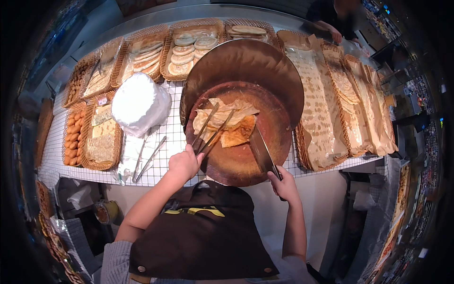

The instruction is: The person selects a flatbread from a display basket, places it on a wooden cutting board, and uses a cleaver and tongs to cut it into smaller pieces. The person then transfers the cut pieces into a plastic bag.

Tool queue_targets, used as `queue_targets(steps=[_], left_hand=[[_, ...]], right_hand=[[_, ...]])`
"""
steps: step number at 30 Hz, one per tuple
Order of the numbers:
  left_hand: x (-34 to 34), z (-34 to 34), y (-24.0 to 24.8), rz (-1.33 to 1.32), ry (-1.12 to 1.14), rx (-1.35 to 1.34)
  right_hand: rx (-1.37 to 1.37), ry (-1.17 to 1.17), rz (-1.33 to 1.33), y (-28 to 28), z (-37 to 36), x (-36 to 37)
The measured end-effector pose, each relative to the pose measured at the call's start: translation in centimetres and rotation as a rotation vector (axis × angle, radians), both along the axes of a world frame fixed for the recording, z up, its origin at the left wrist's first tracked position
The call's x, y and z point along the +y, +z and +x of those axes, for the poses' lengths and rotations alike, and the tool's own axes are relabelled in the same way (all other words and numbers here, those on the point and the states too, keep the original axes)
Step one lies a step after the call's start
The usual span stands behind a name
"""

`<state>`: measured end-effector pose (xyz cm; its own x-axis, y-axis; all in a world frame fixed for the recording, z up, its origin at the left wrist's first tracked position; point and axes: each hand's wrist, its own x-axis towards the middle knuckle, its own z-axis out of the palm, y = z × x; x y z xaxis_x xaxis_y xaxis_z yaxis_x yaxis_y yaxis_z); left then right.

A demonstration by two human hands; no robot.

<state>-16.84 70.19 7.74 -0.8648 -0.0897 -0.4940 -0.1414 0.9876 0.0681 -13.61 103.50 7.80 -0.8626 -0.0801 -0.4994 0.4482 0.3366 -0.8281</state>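
Note:
My left hand (185, 162) is closed around metal tongs (205, 124), whose arms reach over pieces of flatbread (238, 134) on a round wooden chopping block (227, 166). In my right hand (285, 183) is the handle of a wide cleaver (261, 147). Its blade stands at the right side of the flatbread, close against an orange-brown piece. Paler, crumpled sheets of the bread lie behind that piece, partly under the tongs. A tall curved brown guard (246, 61) wraps round the far side of the block.
A white stack of bags (138, 103) stands left of the block, with spare tongs (150, 158) before it. Wicker baskets hold round flatbreads (182, 60), eggs (73, 137) and square pieces (101, 141). Paper-lined baskets (316, 113) stand right. Another person's hand (335, 34) shows at the far right.

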Motion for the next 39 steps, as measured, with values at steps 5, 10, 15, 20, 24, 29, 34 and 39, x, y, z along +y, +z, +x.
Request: queue_targets(steps=[5, 10, 15, 20, 24, 29, 34, 39], left_hand=[[0.6, 1.5, -0.6, 0.027, 0.043, 0.077], [0.8, 2.7, -1.0, 0.077, 0.104, 0.189], [2.3, 4.2, 2.1, 0.217, -0.093, 0.152], [2.8, 4.9, 0.1, 0.072, -0.095, -0.072], [1.9, 5.9, 0.5, 0.057, -0.008, -0.155], [0.6, 7.2, 3.8, 0.092, 0.098, -0.218], [-0.1, 5.1, 4.2, 0.186, 0.267, 0.052], [0.8, -0.3, 0.7, 0.021, 0.210, 0.080]], right_hand=[[-0.490, -0.341, -0.511, -1.8, -5.2, -2.1], [-0.656, -0.279, -0.583, 0.7, -4.0, 4.4], [-0.562, -0.146, -0.263, 1.8, -2.5, 6.8], [0.003, 0.040, -0.006, 0.7, -2.0, 6.0], [0.448, 0.053, 0.107, -5.5, -4.8, 3.4], [0.485, 0.097, 0.401, -9.2, -7.7, -1.9], [0.657, 0.020, 0.278, -7.0, -9.5, -3.5], [0.496, 0.157, 0.640, -10.3, -14.0, -6.2]])
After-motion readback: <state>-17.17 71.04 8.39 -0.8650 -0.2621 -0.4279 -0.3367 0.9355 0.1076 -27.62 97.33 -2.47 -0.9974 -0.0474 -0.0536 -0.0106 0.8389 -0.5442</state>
